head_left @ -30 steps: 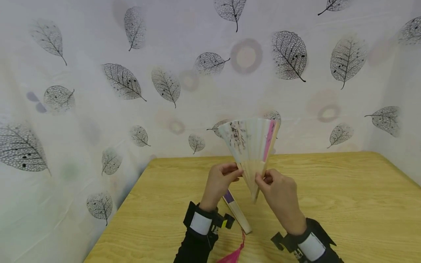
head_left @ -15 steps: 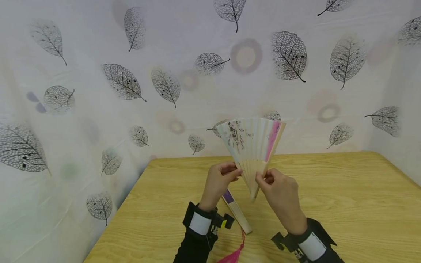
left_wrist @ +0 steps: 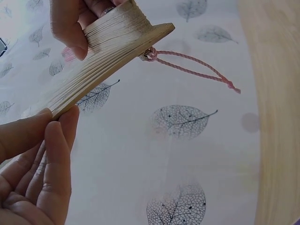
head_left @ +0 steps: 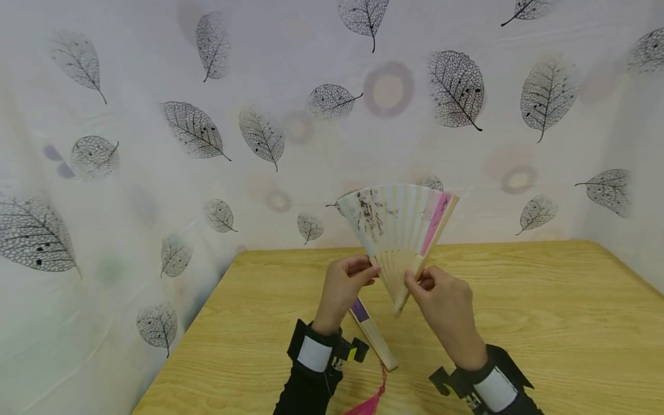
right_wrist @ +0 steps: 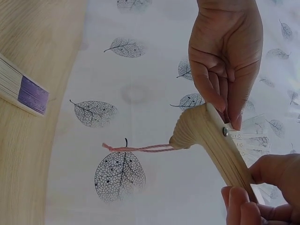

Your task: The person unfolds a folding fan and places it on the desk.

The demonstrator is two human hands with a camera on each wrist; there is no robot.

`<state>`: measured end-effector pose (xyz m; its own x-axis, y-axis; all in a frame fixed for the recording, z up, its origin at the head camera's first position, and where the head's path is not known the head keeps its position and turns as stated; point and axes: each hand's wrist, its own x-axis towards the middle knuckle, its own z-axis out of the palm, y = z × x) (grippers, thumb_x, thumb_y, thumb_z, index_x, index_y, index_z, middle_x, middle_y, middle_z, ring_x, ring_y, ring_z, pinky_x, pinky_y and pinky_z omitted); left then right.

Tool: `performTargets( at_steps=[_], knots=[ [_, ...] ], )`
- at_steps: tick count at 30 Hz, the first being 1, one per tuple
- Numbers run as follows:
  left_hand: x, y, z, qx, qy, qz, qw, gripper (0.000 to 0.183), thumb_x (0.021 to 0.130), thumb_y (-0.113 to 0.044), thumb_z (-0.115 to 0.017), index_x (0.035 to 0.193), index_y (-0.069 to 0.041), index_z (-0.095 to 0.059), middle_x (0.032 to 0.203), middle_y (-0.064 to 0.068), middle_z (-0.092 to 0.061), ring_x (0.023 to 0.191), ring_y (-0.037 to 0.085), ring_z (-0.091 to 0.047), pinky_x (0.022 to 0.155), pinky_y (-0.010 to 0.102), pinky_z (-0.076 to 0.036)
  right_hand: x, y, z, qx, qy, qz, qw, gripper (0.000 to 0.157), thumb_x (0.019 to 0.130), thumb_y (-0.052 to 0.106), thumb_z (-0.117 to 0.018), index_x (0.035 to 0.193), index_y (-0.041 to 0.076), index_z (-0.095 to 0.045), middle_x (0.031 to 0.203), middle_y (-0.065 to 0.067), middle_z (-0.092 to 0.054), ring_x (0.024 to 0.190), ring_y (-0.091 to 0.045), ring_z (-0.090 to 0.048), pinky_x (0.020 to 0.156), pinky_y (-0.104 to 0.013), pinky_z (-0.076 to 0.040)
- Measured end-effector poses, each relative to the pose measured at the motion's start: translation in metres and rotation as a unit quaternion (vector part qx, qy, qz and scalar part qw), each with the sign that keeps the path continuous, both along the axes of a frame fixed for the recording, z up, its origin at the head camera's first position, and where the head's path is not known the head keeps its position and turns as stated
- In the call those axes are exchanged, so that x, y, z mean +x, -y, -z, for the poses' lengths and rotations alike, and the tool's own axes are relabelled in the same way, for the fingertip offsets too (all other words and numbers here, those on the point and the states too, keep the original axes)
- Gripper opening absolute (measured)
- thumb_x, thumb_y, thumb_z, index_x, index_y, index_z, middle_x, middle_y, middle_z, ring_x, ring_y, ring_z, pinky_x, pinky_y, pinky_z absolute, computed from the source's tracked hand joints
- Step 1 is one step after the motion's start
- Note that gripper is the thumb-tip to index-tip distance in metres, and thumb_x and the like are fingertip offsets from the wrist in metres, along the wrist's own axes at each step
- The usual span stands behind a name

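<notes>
Between both hands a folding fan (head_left: 396,225) is held up over the table, partly spread. Its pale leaf carries dark printed marks and a pink band beside the right guard stick. My left hand (head_left: 344,291) pinches the left edge of the ribs between thumb and fingers. With thumb and curled fingers, my right hand (head_left: 441,308) grips the right guard stick. A pink cord loop (left_wrist: 197,65) hangs from the fan's pivot end in the left wrist view; the metal rivet (right_wrist: 225,131) shows in the right wrist view.
A second, folded fan (head_left: 380,340) with a purple band lies on the wooden table (head_left: 249,357), partly behind the left hand. Its pink tassel (head_left: 368,402) trails toward the near edge. Behind stands a white leaf-patterned curtain (head_left: 280,52).
The fan has spread wider, its right guard stick swinging outward to the right and its left edge shifting slightly left. My right hand has moved a little right; the folded fan stays put.
</notes>
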<state>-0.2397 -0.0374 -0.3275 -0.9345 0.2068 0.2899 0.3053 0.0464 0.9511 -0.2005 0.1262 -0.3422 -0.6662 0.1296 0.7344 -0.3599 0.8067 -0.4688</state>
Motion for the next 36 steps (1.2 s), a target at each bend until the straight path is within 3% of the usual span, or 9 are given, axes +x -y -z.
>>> performTargets(
  at_steps=[12, 20, 27, 36],
  knots=[
    [-0.0002, 0.0013, 0.0002, 0.003, -0.01, -0.012, 0.9999, 0.025, 0.08, -0.015, -0.063, 0.096, 0.004, -0.065, 0.093, 0.021, -0.066, 0.081, 0.018, -0.062, 0.072, 0.029, -0.055, -0.0009, -0.0019, 0.0, -0.016, 0.016, -0.007, 1.0, 0.025, 0.075, 0.022, -0.067, 0.063, 0.001, -0.062, 0.051, -0.004, -0.059, 0.042, -0.004, -0.045, 0.036, -0.026, -0.039],
    [-0.0011, 0.0012, 0.0003, 0.014, -0.005, -0.015, 0.9998, 0.026, 0.08, -0.014, -0.063, 0.096, 0.005, -0.064, 0.093, 0.022, -0.066, 0.082, 0.019, -0.062, 0.072, 0.029, -0.055, 0.0005, -0.0034, -0.0009, -0.047, 0.022, -0.016, 0.999, 0.026, 0.077, 0.024, -0.065, 0.063, 0.003, -0.063, 0.051, -0.003, -0.059, 0.042, -0.002, -0.043, 0.035, -0.025, -0.038],
    [-0.0022, 0.0012, 0.002, 0.032, 0.0, -0.013, 0.9994, 0.027, 0.08, -0.014, -0.062, 0.098, 0.007, -0.063, 0.094, 0.024, -0.065, 0.083, 0.023, -0.062, 0.073, 0.029, -0.054, 0.0008, -0.004, -0.0019, -0.051, 0.015, -0.012, 0.999, 0.026, 0.078, 0.024, -0.065, 0.061, 0.004, -0.063, 0.05, -0.001, -0.058, 0.04, 0.0, -0.04, 0.034, -0.024, -0.036],
    [-0.0035, -0.0001, 0.0006, 0.046, 0.017, -0.019, 0.9986, 0.027, 0.079, -0.013, -0.063, 0.097, 0.007, -0.062, 0.093, 0.021, -0.065, 0.081, 0.019, -0.062, 0.072, 0.027, -0.054, -0.001, -0.0049, -0.0025, -0.05, 0.008, -0.007, 0.999, 0.026, 0.077, 0.023, -0.066, 0.061, 0.003, -0.062, 0.05, -0.003, -0.058, 0.041, -0.002, -0.041, 0.034, -0.025, -0.036]
  ],
)
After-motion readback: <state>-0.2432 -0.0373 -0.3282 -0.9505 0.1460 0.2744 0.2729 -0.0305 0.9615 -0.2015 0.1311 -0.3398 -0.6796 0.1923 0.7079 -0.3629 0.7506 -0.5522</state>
